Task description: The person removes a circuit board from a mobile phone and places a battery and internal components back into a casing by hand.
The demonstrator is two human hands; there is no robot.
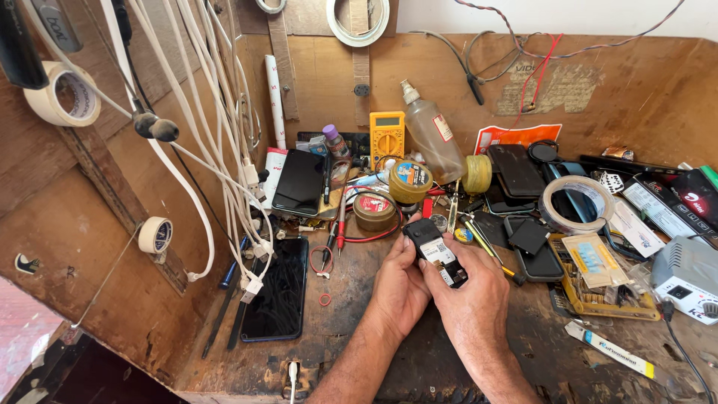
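Note:
Both my hands hold a small black phone [432, 250] with its back cover off, above the middle of a wooden workbench [351, 329]. My left hand [400, 288] grips its left edge with the thumb up along the side. My right hand [467, 295] wraps its lower end, thumb pressed on the open back where a white label shows. The phone tilts from upper left to lower right.
A large black smartphone [280, 288] lies at the left, another [299, 182] leans behind it. White cables [224, 150] hang at left. A yellow multimeter [387, 137], plastic bottle [436, 135], solder tins [374, 212], tape rolls [572, 203], a parts tray [598, 288] and a grey box [684, 277] crowd the back and right.

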